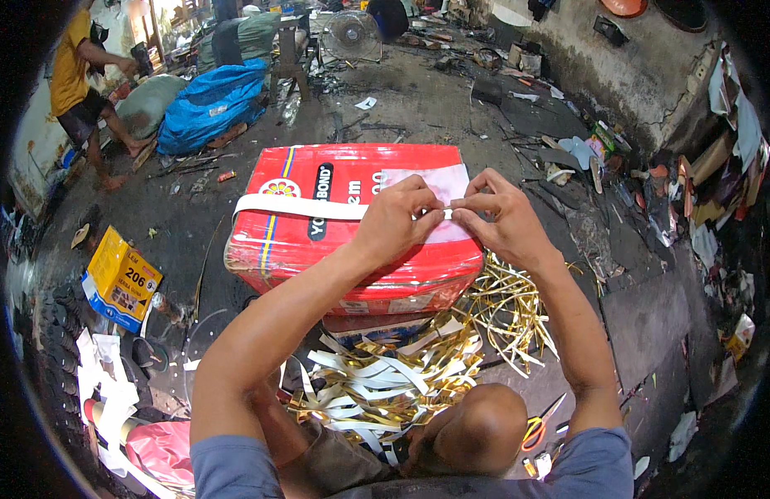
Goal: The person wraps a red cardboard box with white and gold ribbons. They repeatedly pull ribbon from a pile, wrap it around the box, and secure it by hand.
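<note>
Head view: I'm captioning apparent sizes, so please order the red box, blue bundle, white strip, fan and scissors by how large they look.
1. Red box
2. Blue bundle
3. White strip and fan: too alike to rank; the fan stands much farther away
4. Scissors

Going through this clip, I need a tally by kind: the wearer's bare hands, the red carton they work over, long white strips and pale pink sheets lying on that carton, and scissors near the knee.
Bare hands: 2 (left hand, right hand)
Red carton: 1
White strip: 1
Pale pink sheet: 1
Scissors: 1
Total: 6
</note>
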The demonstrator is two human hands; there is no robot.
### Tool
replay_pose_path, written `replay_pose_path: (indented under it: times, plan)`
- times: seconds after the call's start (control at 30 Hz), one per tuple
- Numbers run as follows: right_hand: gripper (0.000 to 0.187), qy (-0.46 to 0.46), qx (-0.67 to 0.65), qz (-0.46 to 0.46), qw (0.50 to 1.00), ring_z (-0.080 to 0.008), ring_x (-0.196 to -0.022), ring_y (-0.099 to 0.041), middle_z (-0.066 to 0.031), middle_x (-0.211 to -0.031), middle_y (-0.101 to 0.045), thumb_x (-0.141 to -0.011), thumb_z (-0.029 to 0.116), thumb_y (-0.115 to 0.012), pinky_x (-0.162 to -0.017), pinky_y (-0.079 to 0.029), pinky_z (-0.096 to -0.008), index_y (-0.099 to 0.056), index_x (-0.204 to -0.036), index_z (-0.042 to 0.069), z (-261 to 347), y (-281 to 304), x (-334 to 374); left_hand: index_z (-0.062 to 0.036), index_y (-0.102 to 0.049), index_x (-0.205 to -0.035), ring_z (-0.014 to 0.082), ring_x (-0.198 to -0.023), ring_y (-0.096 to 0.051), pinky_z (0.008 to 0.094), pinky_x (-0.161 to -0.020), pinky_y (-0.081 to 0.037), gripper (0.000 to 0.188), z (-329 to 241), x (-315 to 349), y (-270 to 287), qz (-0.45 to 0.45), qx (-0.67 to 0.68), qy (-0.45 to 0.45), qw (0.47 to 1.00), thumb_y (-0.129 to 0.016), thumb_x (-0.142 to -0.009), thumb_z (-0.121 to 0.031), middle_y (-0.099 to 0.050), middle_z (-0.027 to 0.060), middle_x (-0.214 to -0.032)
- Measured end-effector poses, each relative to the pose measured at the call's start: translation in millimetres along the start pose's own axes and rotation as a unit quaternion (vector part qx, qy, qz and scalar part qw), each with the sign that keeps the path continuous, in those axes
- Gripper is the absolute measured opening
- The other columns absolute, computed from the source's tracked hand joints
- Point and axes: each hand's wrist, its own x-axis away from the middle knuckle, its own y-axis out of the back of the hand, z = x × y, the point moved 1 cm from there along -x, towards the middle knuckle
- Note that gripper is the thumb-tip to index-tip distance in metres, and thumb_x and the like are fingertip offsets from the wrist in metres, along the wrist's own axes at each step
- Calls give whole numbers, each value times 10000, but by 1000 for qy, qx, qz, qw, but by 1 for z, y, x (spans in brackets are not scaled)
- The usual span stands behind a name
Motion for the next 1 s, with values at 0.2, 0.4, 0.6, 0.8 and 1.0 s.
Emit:
replay_pose_path:
  times: [0.2,0.4,0.6,0.8,1.0]
  plan:
    - [201,16,-40,-4,999,-165,-838,-618,-49,-990,-613,-829,149,-833,-708,-494,-305,-822,-1020,85,-10,2,-3,-17,-784,-939,205,-825,-645,355,-727,-510,175,5,-7,3,37,82,95,991,-809,-815,-139,-670,108,-876]
    - [168,-90,-105,-46,989,-89,-773,-565,-21,-927,-586,-837,137,-837,-664,-463,-273,-817,-975,42,-13,-13,0,-37,-784,-869,274,-780,-691,385,-717,-545,173,6,-6,0,2,55,93,994,-815,-808,-196,-697,135,-869]
    - [185,-189,-224,-84,952,-48,-632,-494,35,-804,-518,-846,66,-807,-548,-408,-213,-677,-971,24,-22,-36,1,11,-762,-867,306,-830,-694,405,-765,-540,200,2,-14,-1,17,41,102,994,-715,-825,-179,-702,200,-880]
    - [386,-265,-363,-49,892,-30,-562,-433,83,-688,-459,-818,2,-792,-471,-316,-236,-532,-1083,106,-30,-33,-12,-35,-779,-790,338,-690,-720,436,-691,-577,135,-2,-50,4,147,-92,99,980,-755,-735,-156,-730,181,-740]
    - [279,-335,-392,-82,853,-58,-571,-503,38,-706,-555,-937,297,-768,-474,-370,-266,-603,-993,79,-28,-39,11,-26,-776,-822,277,-695,-713,387,-667,-560,143,15,-49,4,132,-2,11,991,-748,-769,-156,-729,169,-757]
